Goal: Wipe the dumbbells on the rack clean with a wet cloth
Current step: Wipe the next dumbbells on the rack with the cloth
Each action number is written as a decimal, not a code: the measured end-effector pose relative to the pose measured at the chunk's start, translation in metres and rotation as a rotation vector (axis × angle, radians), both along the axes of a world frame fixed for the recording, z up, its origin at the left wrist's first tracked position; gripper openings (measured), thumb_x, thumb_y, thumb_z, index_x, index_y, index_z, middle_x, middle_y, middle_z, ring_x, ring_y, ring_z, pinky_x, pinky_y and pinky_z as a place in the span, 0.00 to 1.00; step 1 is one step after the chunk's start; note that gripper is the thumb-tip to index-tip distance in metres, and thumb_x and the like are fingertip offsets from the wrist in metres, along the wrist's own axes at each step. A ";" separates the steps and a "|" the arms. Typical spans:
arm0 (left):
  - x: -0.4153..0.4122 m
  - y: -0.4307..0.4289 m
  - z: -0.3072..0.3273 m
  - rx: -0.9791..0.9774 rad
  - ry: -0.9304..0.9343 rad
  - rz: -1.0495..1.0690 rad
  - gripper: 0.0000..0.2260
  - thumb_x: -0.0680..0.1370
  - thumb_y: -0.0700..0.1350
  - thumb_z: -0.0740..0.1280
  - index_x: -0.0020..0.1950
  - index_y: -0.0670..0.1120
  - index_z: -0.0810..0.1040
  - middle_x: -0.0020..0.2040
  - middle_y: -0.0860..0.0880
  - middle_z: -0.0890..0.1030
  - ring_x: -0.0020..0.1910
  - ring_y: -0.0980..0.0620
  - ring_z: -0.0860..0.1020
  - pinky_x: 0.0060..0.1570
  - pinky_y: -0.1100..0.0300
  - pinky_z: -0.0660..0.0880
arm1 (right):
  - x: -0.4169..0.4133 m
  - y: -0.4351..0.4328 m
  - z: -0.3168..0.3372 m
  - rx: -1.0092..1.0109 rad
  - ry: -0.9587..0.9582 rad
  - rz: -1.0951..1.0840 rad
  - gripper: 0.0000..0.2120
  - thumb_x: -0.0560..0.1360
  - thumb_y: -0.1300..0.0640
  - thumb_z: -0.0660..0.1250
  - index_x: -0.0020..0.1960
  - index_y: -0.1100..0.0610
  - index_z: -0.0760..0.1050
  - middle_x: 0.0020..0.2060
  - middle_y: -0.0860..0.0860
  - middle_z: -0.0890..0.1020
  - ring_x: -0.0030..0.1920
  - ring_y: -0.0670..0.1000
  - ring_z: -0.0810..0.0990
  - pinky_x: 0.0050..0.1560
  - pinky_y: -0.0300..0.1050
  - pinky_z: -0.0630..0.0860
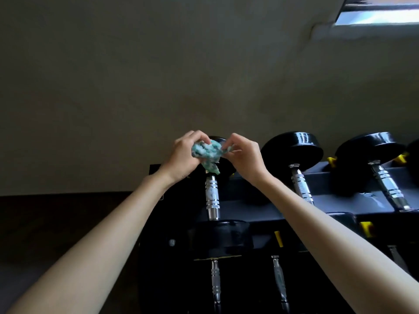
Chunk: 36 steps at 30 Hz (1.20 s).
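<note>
Bare forearms (95, 257) rise from the lower corners and converge toward the middle. Under them, on the lower tier of the black rack (260, 211), two lower dumbbells (215, 282) show as knurled steel handles side by side in deep shadow. Yellow tabs (366, 230) mark the rack's front rail. On the upper tier lies the leftmost dumbbell (212, 196), its near black head toward the camera and its chrome handle running away and upward. Over its far head both hands meet around the cloth (207, 155), a crumpled blue-green and white wad. The left hand (181, 158) has its fingers curled round the bulk of the wad, a tail of which hangs down to the top of the handle. The right hand (246, 159) pinches the wad's right edge between thumb and fingertips. Whether the cloth presses on the head behind it cannot be told. To the right on the same tier sit the middle dumbbell (294, 148) and the right dumbbell (371, 147), well apart from the hands, their glossy far heads catching light. Behind everything stands a plain grey wall (158, 75), with a bright window (381, 17) in the top right corner.
</note>
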<state>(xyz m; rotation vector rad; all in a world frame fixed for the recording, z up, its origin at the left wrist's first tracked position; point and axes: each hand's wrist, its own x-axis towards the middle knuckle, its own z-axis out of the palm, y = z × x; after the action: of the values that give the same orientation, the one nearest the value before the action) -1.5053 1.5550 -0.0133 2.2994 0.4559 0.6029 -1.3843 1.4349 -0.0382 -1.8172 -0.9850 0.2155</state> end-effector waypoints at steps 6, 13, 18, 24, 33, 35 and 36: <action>-0.007 -0.002 -0.037 0.365 -0.029 -0.072 0.23 0.60 0.26 0.61 0.47 0.49 0.71 0.47 0.54 0.71 0.47 0.53 0.72 0.45 0.63 0.68 | -0.006 -0.002 -0.035 -0.057 -0.479 0.028 0.06 0.66 0.63 0.60 0.35 0.60 0.76 0.31 0.53 0.78 0.27 0.57 0.76 0.25 0.41 0.72; -0.026 0.002 -0.076 0.268 0.237 0.020 0.25 0.64 0.23 0.61 0.58 0.37 0.78 0.51 0.40 0.78 0.52 0.42 0.78 0.52 0.58 0.71 | -0.008 -0.003 -0.064 -0.160 -0.310 0.044 0.09 0.68 0.65 0.66 0.42 0.59 0.84 0.38 0.55 0.85 0.37 0.58 0.84 0.35 0.46 0.78; -0.023 -0.004 -0.080 0.190 0.254 0.026 0.22 0.64 0.22 0.62 0.55 0.35 0.80 0.53 0.37 0.76 0.55 0.40 0.76 0.55 0.54 0.73 | -0.003 0.001 -0.067 -0.193 -0.121 0.016 0.10 0.70 0.71 0.67 0.44 0.63 0.84 0.40 0.58 0.85 0.40 0.55 0.83 0.39 0.24 0.67; -0.032 -0.011 -0.086 0.015 0.368 0.020 0.18 0.67 0.26 0.61 0.54 0.40 0.76 0.49 0.43 0.77 0.49 0.42 0.76 0.48 0.57 0.70 | -0.014 -0.005 -0.069 -0.219 0.053 0.100 0.09 0.72 0.72 0.65 0.47 0.65 0.83 0.43 0.59 0.85 0.41 0.48 0.79 0.41 0.31 0.70; -0.048 -0.024 -0.066 -0.231 0.485 -0.035 0.19 0.68 0.28 0.57 0.51 0.46 0.77 0.42 0.46 0.79 0.40 0.49 0.75 0.37 0.66 0.67 | -0.022 -0.024 -0.055 -0.426 0.266 0.205 0.11 0.71 0.73 0.62 0.46 0.65 0.82 0.28 0.51 0.77 0.28 0.40 0.74 0.36 0.34 0.71; -0.048 -0.029 -0.058 -0.249 0.507 -0.060 0.19 0.68 0.29 0.56 0.49 0.47 0.78 0.40 0.47 0.78 0.37 0.53 0.72 0.35 0.69 0.65 | -0.025 -0.031 -0.053 -0.476 0.318 0.211 0.11 0.70 0.73 0.62 0.45 0.65 0.81 0.29 0.52 0.77 0.29 0.40 0.73 0.34 0.31 0.69; -0.048 -0.032 -0.055 -0.257 0.521 -0.070 0.19 0.69 0.29 0.56 0.50 0.47 0.79 0.41 0.47 0.78 0.38 0.53 0.73 0.36 0.67 0.66 | -0.027 -0.033 -0.053 -0.492 0.349 0.210 0.11 0.70 0.73 0.63 0.45 0.65 0.81 0.31 0.52 0.77 0.30 0.41 0.73 0.36 0.32 0.70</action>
<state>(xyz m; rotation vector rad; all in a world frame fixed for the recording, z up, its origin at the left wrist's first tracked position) -1.5533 1.5229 -0.0682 2.1936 0.6493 -0.0989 -1.4112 1.4015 -0.0911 -2.0126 -0.9209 0.9419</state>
